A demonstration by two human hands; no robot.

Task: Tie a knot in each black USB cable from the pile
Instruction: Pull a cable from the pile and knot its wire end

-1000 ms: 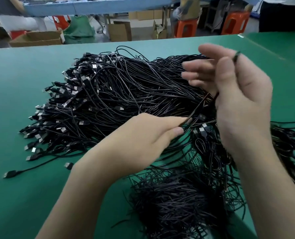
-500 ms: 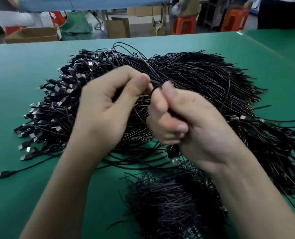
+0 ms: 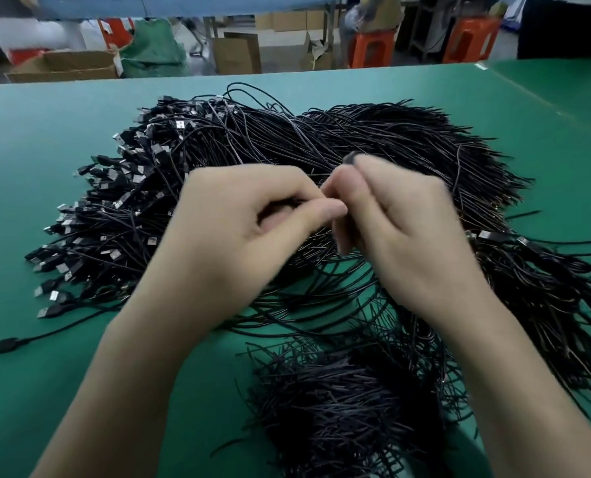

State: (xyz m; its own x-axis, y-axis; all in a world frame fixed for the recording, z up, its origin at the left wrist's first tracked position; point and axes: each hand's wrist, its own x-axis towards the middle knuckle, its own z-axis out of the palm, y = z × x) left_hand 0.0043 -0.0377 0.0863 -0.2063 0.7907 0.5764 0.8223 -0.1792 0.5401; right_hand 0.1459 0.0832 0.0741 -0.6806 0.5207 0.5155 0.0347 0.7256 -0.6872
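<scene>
Over the green surface's (image 3: 45,139) middle, left hand (image 3: 239,232) and right hand (image 3: 411,232) pinch one black USB cable (image 3: 351,157) in curled grips.

green table (image 3: 45,174) | far side: cardboard box (image 3: 66,65); green sack (image 3: 152,46); orange stool (image 3: 471,37)

Even green across the flat matte table top (image 3: 45,167). Glossy black, unpatterned, on the big heap of thin USB cables (image 3: 356,139), flecked with silver-grey at the small metal plug tips (image 3: 152,240) along the left. Same black on the single thin cable (image 3: 352,157) held above the heap. Duller, greyer black on the near bundle of short strands (image 3: 339,391). Beyond: bright orange plastic stools (image 3: 470,39), brown cardboard boxes (image 3: 66,65), a green cloth sack (image 3: 152,46).
</scene>
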